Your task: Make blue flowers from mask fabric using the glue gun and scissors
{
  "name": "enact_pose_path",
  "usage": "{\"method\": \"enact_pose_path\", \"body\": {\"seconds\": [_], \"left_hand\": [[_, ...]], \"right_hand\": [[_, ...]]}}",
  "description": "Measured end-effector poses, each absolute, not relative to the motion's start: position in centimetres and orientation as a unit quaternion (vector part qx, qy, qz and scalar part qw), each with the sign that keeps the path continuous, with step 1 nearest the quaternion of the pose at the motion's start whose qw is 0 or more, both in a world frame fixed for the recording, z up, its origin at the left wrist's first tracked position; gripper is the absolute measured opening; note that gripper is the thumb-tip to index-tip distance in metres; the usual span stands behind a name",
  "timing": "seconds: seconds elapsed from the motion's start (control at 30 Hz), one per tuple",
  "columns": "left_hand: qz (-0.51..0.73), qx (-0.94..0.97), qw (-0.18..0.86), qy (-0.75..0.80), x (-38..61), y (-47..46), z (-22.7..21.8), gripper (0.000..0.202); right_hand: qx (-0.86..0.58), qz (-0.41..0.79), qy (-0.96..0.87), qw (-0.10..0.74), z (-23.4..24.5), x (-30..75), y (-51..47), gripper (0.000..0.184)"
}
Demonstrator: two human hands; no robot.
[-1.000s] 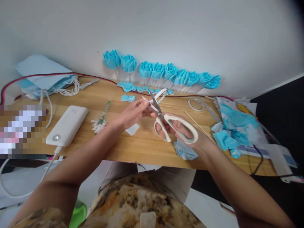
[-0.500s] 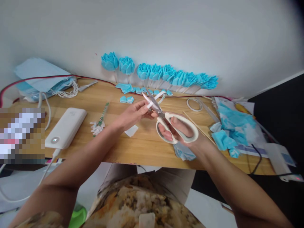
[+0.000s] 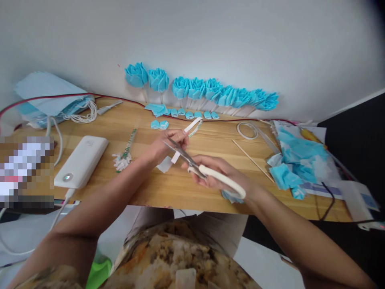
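Observation:
My left hand pinches a looped white strip with green print on one side. In my right hand is a pair of scissors with cream handles, its blades slanting up and left toward the left fingers. A short white strip end shows at the blades; I cannot tell whether it is cut off. Below the left hand a small white paper piece lies on the wooden table. Folded blue pieces are partly hidden under the right hand.
Blue fabric roses on sticks lean along the wall. Small blue petals lie before them. Left are a power bank and a printed strip with white bits. A tape roll, a skewer and blue scraps are right.
The scissors have turned and swung down and left, their blades now nearly together across the strip. My left hand has shifted slightly left and lower. A short strip end now shows below the blades.

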State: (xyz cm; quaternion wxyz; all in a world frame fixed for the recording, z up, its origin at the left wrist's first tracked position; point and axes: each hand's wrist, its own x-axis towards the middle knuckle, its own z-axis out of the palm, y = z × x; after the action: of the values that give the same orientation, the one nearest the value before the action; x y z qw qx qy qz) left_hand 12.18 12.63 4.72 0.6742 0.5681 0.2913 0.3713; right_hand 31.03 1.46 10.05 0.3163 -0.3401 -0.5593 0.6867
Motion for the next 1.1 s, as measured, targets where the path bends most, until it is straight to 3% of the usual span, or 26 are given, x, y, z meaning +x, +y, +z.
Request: {"method": "enact_pose_path", "body": {"seconds": [0.27, 0.53, 1.1], "left_hand": [[0.391, 0.521, 0.718, 0.244, 12.1, 12.9, 5.1, 0.050], [0.365, 0.543, 0.725, 0.214, 12.3, 12.6, 4.7, 0.050], [0.320, 0.584, 0.707, 0.239, 12.3, 12.3, 4.6, 0.054]], "right_hand": [[-0.363, 0.685, -0.525, 0.351, 8.6, 35.2, 0.6, 0.057], [-0.356, 0.708, -0.491, 0.363, 8.3, 35.2, 0.8, 0.045], [-0.372, 0.719, -0.461, 0.364, 9.0, 33.4, 2.4, 0.055]]}}
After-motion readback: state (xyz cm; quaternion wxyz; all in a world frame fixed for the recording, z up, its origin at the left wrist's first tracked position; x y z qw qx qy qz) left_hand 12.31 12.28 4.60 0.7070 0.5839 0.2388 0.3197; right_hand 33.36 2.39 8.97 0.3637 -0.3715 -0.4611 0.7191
